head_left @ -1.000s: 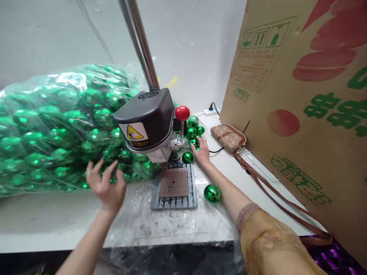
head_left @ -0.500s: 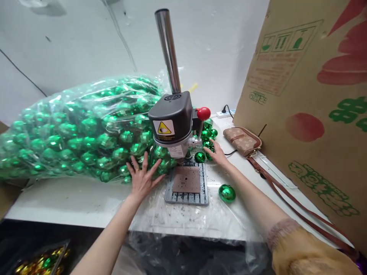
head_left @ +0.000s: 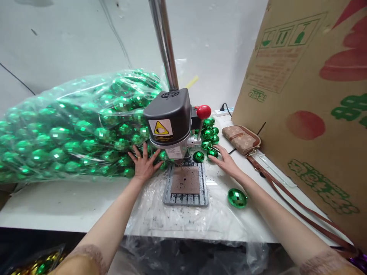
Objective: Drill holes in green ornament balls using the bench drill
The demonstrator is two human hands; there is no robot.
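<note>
A large clear plastic bag (head_left: 65, 126) full of shiny green faceted balls lies on the white table (head_left: 63, 202). My left hand (head_left: 144, 164) presses flat against the bag's right end, fingers spread, beside the small bench drill press (head_left: 172, 122). My right hand (head_left: 228, 162) lies open on the table, fingers stretched toward several loose green balls (head_left: 208, 137) behind the press. One loose ball (head_left: 198, 156) sits just left of its fingertips. Another green ball (head_left: 237, 198) rests nearer me, beside my right forearm.
The press has a red-knobbed lever (head_left: 203, 112), a steel column and a grey base plate (head_left: 186, 183) on plastic sheeting. A brown purse (head_left: 241, 139) with a long strap lies right. A big cardboard box (head_left: 312, 99) stands at the right. A power strip (head_left: 225, 112) is behind.
My left hand moved right and forward onto the end of the bag and now presses it. My right hand drew back slightly from the loose balls. The camera shifted.
</note>
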